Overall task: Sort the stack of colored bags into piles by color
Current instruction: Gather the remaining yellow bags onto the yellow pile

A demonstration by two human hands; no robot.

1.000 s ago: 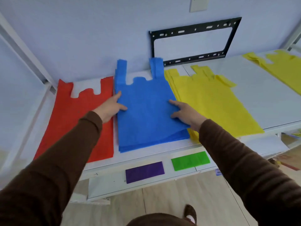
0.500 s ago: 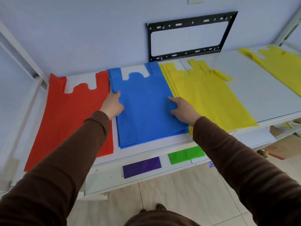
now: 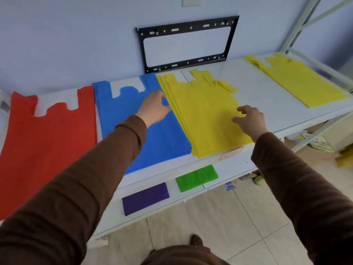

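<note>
Moved: my hands left the blue pile (image 3: 145, 134) for the yellow stack (image 3: 206, 119).
Left hand (image 3: 154, 109): loose, at stack's left edge.
Right hand (image 3: 250, 119): loose, over right edge, equally near.
Stack axis: away from me.

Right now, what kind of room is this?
Probably a workroom or storeroom, not a home: a white metal shelf rack holds sorted bag piles, an empty black wall bracket hangs behind, and cardboard boxes sit on the floor.

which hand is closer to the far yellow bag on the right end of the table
Right. The right hand hovers over the right edge of the middle yellow pile, with bare table between it and the far yellow bag. The left hand is farther, over the blue pile.
</note>
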